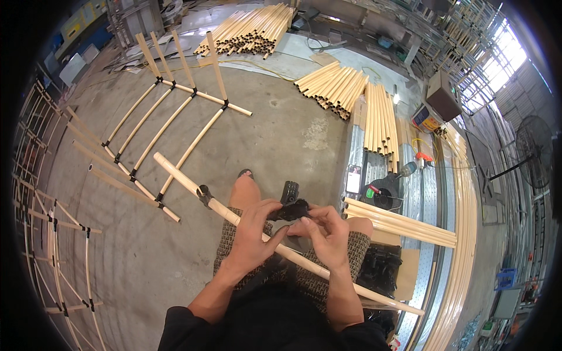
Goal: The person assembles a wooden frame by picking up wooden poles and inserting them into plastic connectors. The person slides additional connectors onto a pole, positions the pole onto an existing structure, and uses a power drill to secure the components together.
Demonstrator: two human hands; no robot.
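My left hand (253,229) and my right hand (329,233) both grip a black pipe connector (294,209) between their fingers, in front of my knees. A short black socket on it sticks up, away from me. Under the hands a long cream tube (223,212) lies slantwise across my lap, its far end to the left and its near end to the right. Another black connector (204,196) sits around that tube, left of my left hand. Fingers partly cover the held connector's lower side.
A frame of cream tubes with black joints (167,130) stands on the floor at the left. Stacked tubes (246,35) lie at the back. On my right are several cream tubes (404,224), black connectors (379,270), a phone (353,179) and a power drill (406,170).
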